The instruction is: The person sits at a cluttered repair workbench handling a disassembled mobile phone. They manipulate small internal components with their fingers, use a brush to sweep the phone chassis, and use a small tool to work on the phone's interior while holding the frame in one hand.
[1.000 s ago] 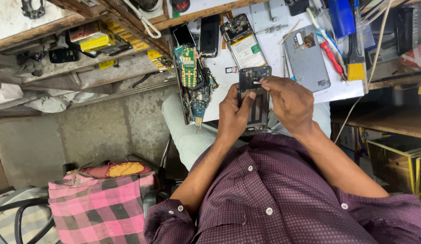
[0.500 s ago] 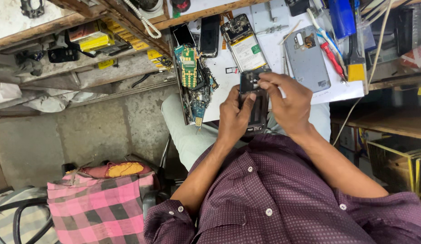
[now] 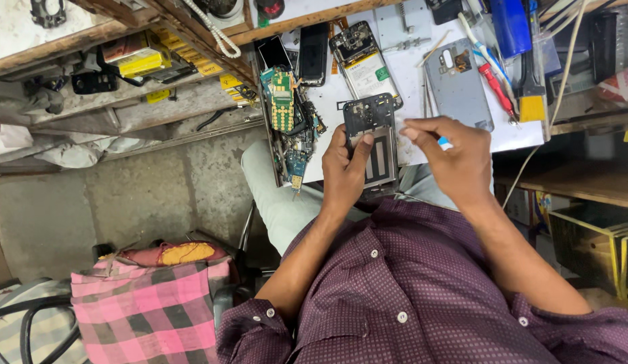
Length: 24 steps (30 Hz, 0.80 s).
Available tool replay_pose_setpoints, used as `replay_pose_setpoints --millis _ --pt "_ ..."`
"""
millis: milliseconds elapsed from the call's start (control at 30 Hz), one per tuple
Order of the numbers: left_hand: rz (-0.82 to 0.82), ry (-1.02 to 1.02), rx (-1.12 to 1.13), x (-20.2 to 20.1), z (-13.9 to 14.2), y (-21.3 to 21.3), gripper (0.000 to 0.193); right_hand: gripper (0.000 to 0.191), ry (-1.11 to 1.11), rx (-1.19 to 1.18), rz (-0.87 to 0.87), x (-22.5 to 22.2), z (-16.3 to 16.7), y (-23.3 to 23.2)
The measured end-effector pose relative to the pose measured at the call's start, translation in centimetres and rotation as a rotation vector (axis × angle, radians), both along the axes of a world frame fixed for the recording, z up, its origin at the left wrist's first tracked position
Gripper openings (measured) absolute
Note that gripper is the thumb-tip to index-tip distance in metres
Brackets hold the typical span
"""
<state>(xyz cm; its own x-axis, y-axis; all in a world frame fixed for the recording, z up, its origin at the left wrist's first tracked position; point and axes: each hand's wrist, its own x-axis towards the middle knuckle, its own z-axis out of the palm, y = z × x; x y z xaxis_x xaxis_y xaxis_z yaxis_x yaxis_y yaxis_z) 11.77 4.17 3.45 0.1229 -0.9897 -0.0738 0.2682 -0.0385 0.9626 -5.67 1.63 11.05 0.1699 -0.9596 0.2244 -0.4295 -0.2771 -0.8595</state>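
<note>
Even, fairly bright light falls from above on the white table (image 3: 422,81), which reads as the brightest patch without blown glare. Left of the table, the concrete floor (image 3: 125,202) sits duller and greyer. Right of the table, the shelf (image 3: 584,182) falls into deep shadow. Focus is sharp at the table; lines bend and stretch toward the frame's edges.

You sit at a white worktable (image 3: 523,135). Below you lies a grey, stained concrete floor (image 3: 125,202). A dusty wooden shelf (image 3: 71,40) runs along your left side.
</note>
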Motion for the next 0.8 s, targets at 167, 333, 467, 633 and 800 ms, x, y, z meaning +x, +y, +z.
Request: replay_pose_setpoints --millis 167,333,467,633,800 --pt "0.011 -0.041 -0.028 -0.3 0.5 0.1 0.020 0.013 0.236 -0.245 -0.020 1.5 0.6 0.4" --pt "-0.006 -0.010 -0.025 -0.3 1.2 0.1 0.022 0.016 0.320 -0.378 0.022 2.3 0.6 0.1" --pt "-0.008 -0.090 -0.014 -0.3 1.7 0.2 0.022 0.020 0.347 -0.435 0.047 2.4 0.5 0.1" --pt "0.008 -0.379 0.005 0.0 2.7 0.4 0.024 0.018 0.482 -0.514 0.055 2.2 0.3 0.0" --pt "-0.001 -0.392 0.012 -0.3 3.3 0.7 0.025 0.011 0.600 -0.395 0.063 2.2 0.6 -0.6"
